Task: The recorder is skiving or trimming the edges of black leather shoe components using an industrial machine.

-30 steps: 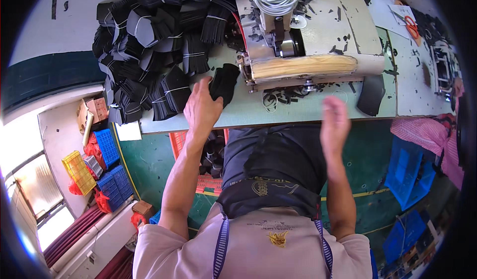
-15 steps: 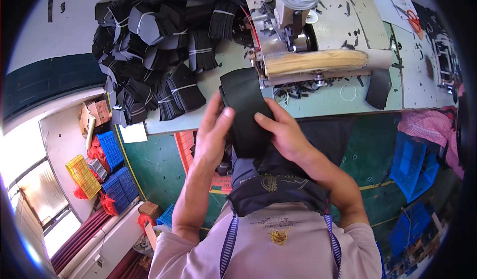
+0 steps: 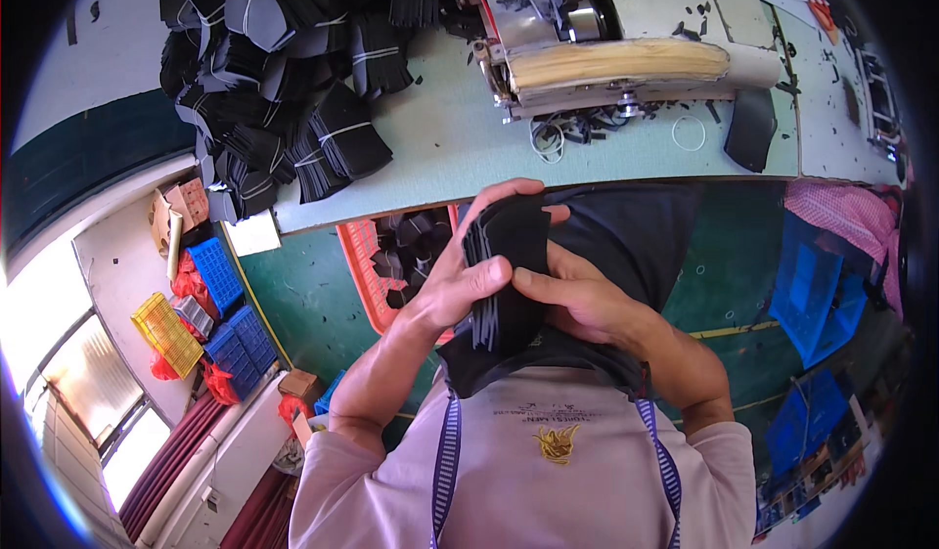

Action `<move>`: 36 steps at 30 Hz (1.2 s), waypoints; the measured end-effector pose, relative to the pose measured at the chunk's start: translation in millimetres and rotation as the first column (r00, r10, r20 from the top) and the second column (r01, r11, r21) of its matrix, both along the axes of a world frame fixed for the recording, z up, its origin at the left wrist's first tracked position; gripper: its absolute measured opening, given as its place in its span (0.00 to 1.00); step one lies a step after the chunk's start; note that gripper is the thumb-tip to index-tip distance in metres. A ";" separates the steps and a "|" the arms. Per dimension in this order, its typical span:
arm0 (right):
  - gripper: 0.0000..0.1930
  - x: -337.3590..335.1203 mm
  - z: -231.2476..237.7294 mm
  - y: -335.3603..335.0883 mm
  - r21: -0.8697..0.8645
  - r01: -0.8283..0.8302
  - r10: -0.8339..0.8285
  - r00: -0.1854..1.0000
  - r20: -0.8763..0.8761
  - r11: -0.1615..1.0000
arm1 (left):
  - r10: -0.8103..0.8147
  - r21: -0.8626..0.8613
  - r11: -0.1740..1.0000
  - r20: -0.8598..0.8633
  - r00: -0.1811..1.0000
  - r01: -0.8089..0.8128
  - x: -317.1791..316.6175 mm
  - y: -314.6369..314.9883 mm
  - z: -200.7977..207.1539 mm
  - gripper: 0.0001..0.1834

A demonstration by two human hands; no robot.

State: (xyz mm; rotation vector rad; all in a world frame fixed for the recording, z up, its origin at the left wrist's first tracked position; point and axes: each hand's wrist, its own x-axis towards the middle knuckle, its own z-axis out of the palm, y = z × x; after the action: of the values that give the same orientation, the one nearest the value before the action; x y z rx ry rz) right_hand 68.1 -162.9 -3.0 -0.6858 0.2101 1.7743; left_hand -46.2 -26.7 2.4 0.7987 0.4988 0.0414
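Observation:
A stack of thin black curved pieces (image 3: 518, 246) is held upright in front of my chest, just off the table's near edge. My left hand (image 3: 468, 270) wraps its left side, thumb on the near face and fingers round the far end. My right hand (image 3: 577, 290) grips the right side with its thumb pressed to the same face. Layered edges show along the stack's left side. Beyond lies the sewing-type machine (image 3: 626, 65) with a pale padded front roll. Banded bundles of similar black pieces (image 3: 347, 138) are heaped on the table's left. One loose black piece (image 3: 751, 131) rests at the machine's right.
The light green table (image 3: 450, 129) carries black scraps (image 3: 584, 129) and white elastic bands (image 3: 688, 133). A red-orange crate (image 3: 367, 275) with black pieces stands below the edge. Blue crates (image 3: 817, 305) sit on the floor at right. Red-handled scissors (image 3: 820, 9) lie far right.
Both hands have drawn the stack away from the machine toward my body. The stack is now turned so its layered edge shows, and the left hand has closed round it.

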 end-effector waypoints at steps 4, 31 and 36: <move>0.30 26.7 1.2 12.8 0.152 -0.101 0.112 0.992 -0.064 0.983 | -0.009 0.041 0.999 0.002 1.000 0.009 19.7 19.1 11.2 0.52; 0.15 59.1 -29.8 62.6 -0.085 0.553 -0.521 0.818 0.243 0.829 | -0.052 0.662 0.317 -0.703 0.709 0.679 155.6 142.7 -2.4 0.23; 0.15 60.1 -43.6 57.7 -0.056 0.709 -0.646 0.669 0.368 0.703 | -0.166 0.689 0.366 -0.613 0.773 0.625 161.3 140.8 -7.8 0.22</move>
State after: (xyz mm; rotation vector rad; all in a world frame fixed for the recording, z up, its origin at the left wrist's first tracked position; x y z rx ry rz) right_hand 128.1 -105.3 -46.6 -0.8866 0.3683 0.8972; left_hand 115.2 114.1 -5.4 2.0148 0.7063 -0.4231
